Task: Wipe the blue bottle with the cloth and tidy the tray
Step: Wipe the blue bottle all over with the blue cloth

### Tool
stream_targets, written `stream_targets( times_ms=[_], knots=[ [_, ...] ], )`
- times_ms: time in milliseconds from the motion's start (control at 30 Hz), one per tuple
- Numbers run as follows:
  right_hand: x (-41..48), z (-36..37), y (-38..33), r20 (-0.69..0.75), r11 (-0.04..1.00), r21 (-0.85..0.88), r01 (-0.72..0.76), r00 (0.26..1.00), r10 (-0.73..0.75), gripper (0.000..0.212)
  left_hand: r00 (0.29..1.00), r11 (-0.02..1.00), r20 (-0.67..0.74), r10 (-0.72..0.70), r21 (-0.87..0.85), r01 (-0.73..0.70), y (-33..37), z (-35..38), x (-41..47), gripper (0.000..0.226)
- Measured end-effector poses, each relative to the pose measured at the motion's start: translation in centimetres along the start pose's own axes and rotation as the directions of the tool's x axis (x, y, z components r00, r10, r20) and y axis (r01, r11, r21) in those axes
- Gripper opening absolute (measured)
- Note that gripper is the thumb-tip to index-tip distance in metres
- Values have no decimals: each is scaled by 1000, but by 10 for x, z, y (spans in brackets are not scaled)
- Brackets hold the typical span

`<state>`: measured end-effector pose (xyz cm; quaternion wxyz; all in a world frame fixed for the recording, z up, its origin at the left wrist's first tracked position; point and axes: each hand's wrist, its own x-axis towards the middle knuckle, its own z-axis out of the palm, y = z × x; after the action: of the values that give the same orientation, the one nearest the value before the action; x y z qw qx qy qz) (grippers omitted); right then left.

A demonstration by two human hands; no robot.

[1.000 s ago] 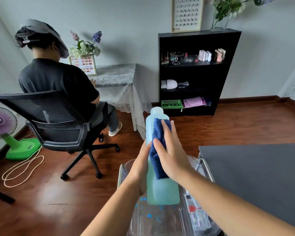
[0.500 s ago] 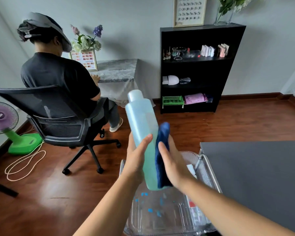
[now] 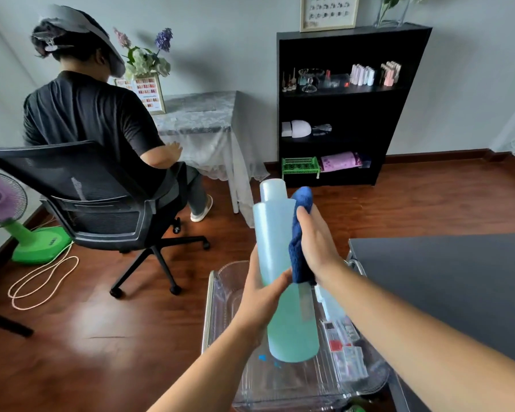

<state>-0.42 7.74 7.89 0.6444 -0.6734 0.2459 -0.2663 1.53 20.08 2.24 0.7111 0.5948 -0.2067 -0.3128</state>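
Observation:
I hold a tall translucent blue bottle (image 3: 275,233) nearly upright above a clear plastic tray (image 3: 220,295). My left hand (image 3: 260,295) grips the bottle around its middle. My right hand (image 3: 317,245) presses a dark blue cloth (image 3: 299,242) against the bottle's right side, from near the shoulder down to mid-height. The bottle holds blue-green liquid in its lower half and has a pale cap on top. Small boxes and packets (image 3: 344,343) lie in the tray's right part.
A dark grey tabletop (image 3: 446,286) lies to the right of the tray. A person sits in a black office chair (image 3: 101,203) to the left, facing a small covered table. A black shelf unit (image 3: 342,105) stands at the wall. A green-based fan (image 3: 9,215) is far left.
The bottle has swung from leaning left back to nearly upright. My right hand with the cloth has slid up along the bottle's right side toward the shoulder.

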Motion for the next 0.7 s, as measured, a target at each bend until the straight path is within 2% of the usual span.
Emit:
stream_targets(
  times_ms=[100, 200, 367, 433, 600, 700],
  knots=[
    [8, -5, 3, 15, 998, -50, 22, 1000, -21, 27, 999, 999, 38, -11, 46, 9, -3, -6, -2, 68],
    [6, -5, 14, -49, 996, -85, 20, 998, -24, 24, 998, 995, 69, -14, 103, 7, -3, -15, -1, 72],
    [-1, -5, 36, -170, 975, -220, -12, 985, -26, 21, 1000, 969, 18, 14, 245, -17, -9, -22, 2, 81],
    [-2, -7, 42, -177, 978, -205, -23, 984, -14, 22, 1000, 963, -5, -11, 271, 11, -15, -24, 4, 83],
    [-6, -19, 68, -180, 968, 2, -251, 952, 247, 24, 990, 936, -99, -105, 327, 132, -26, -35, 20, 77],
    [-12, -29, 94, -191, 928, -41, -370, 915, 356, 23, 981, 903, -160, -107, 397, 163, -30, -41, 38, 80]
  ],
)
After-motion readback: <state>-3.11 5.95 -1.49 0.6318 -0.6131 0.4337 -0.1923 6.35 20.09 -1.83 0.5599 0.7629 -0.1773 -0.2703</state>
